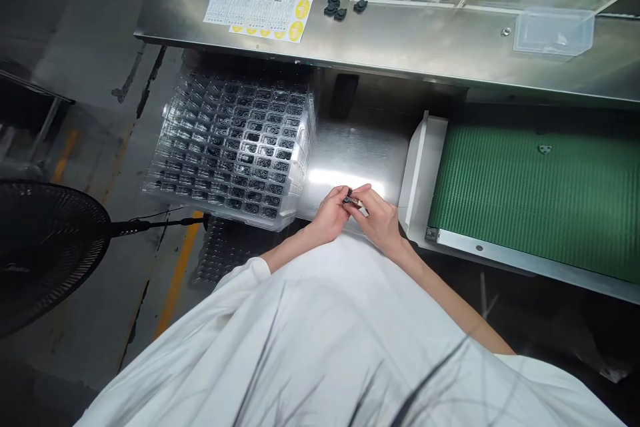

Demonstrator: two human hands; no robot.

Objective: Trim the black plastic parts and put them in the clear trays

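Note:
My left hand (331,213) and my right hand (376,215) meet over a shiny steel plate (350,153), just in front of my white garment. Both pinch one small black part (348,197) between their fingertips. To the left stands a stack of clear plastic trays (235,147) whose pockets hold several small black parts.
A green conveyor belt (540,193) runs to the right, with one small grey part (545,149) on it. The steel shelf (400,40) behind carries a label sheet (257,13), several black parts (340,7) and a clear box (554,32). A black fan (45,247) stands at the left.

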